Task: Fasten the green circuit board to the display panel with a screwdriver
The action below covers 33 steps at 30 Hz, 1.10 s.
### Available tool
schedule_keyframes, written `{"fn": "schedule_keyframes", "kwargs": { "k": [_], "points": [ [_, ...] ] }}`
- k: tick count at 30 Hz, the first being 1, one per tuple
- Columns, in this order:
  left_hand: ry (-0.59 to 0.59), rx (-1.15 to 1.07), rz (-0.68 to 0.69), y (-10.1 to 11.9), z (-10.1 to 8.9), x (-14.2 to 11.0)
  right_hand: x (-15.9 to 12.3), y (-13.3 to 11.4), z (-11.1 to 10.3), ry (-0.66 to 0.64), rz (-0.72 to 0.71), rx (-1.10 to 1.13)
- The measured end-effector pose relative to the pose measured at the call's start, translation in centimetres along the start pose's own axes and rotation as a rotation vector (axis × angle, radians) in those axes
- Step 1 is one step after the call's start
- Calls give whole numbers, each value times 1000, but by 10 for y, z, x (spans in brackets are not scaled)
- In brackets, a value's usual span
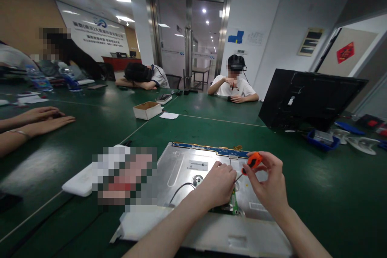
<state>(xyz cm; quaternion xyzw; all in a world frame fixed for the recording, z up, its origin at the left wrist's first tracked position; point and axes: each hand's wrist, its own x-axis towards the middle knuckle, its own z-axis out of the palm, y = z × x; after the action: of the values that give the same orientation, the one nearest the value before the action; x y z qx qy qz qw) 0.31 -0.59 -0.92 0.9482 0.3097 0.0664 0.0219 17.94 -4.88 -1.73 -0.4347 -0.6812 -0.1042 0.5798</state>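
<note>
My right hand (270, 179) grips an orange and black screwdriver (253, 162) between thumb and fingers, its thin shaft slanting down toward my left hand. My left hand (220, 183) is closed, its fingers curled downward beside the shaft; what they hold is hidden. Both hands are over the silver metal back of a flat display panel (178, 167) lying on the table. Beneath my left hand, part of a green circuit board (233, 203) shows. A blue circuit strip (208, 149) runs along the panel's far edge, and a black cable (179, 187) curves across the metal.
Left of the panel lie a white power bank (79, 179) and a blurred-out item. Another person's hands (45, 119) rest on the green table (211, 129). An open white box (147, 110) stands farther back. At right are a black monitor (311, 98) and a blue tray (323, 141).
</note>
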Motion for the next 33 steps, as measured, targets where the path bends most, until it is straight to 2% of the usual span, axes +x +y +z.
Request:
{"fn": "schedule_keyframes", "kwargs": {
  "k": [5,13,22,27,33],
  "points": [
    [-2,1,2,1,0,0,5,-5,-2,-37,-50,-23],
    [-9,0,4,0,1,1,3,-5,0,-77,-41,-53],
    [3,-13,3,-1,4,1,7,-6,-4,-28,-59,-36],
    [13,-13,-1,-1,5,2,9,-7,-5,-88,-83,-58],
    [14,-13,10,-1,5,2,7,-6,-3,-92,-82,-43]
  ]
}}
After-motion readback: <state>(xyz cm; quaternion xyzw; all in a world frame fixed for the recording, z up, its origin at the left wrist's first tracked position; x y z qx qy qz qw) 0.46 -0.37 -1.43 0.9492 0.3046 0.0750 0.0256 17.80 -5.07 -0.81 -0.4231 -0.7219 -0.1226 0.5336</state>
